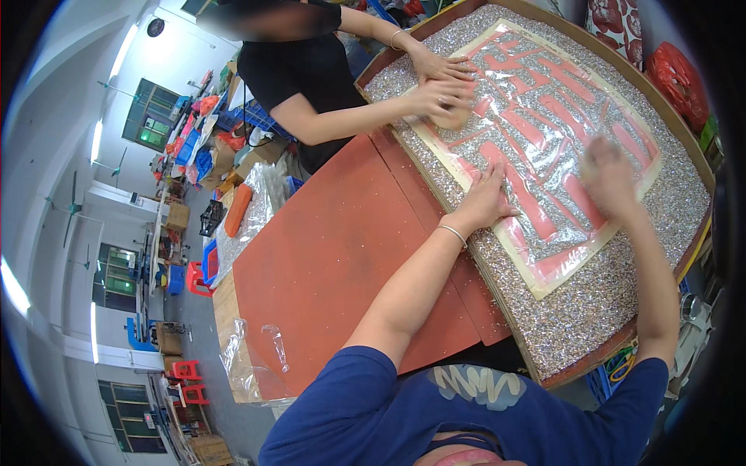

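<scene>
A large sheet with a cream border and pink patches lies under shiny clear film on a bed of small glittering stones. The stones fill a big wooden-rimmed tray. My left hand rests flat on the sheet's near left part, fingers spread, a bracelet at the wrist. Toward the sheet's right side, my right hand is smeared by motion; a pale patch shows at its fingers, too blurred to name. Across the tray, a co-worker's hands press on the sheet's far left corner, over a tan pad.
A reddish-brown board table adjoins the tray's left side, sprinkled with stray specks. Clear plastic film lies on its near left end. A red plastic bag sits beyond the tray's far right edge. Red stools stand on the floor at left.
</scene>
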`<state>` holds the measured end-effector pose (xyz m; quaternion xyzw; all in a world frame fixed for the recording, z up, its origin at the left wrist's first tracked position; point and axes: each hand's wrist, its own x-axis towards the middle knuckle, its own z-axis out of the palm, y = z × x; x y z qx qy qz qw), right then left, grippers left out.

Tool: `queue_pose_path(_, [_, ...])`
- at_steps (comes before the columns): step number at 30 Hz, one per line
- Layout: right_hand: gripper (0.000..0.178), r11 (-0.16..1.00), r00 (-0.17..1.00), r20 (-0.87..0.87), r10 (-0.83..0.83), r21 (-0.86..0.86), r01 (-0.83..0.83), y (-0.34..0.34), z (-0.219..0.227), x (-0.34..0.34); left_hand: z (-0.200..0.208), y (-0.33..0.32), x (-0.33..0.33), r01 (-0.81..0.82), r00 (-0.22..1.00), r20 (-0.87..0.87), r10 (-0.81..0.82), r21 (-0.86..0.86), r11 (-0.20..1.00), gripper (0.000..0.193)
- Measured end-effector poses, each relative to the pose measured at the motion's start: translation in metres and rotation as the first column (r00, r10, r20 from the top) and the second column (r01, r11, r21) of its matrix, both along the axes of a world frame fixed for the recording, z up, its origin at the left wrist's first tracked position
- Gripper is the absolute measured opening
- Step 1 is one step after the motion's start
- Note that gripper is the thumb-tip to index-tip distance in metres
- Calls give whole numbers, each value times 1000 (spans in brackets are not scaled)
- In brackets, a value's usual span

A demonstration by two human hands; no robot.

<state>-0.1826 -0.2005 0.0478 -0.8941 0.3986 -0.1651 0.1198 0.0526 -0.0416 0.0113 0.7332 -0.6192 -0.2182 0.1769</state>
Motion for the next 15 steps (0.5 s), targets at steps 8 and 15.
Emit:
queue_pose_path(8, [65,999,978,-207,14,-43,-24,-13,3,1,-3,1,-5,-6,1000,-15,6,-24,1000,107])
queue_pose_path(15, [62,803,947,-93,-307,-560,205,-91,-46,-61,16,-9,-4,14,999,-33,-15,-30,999,101])
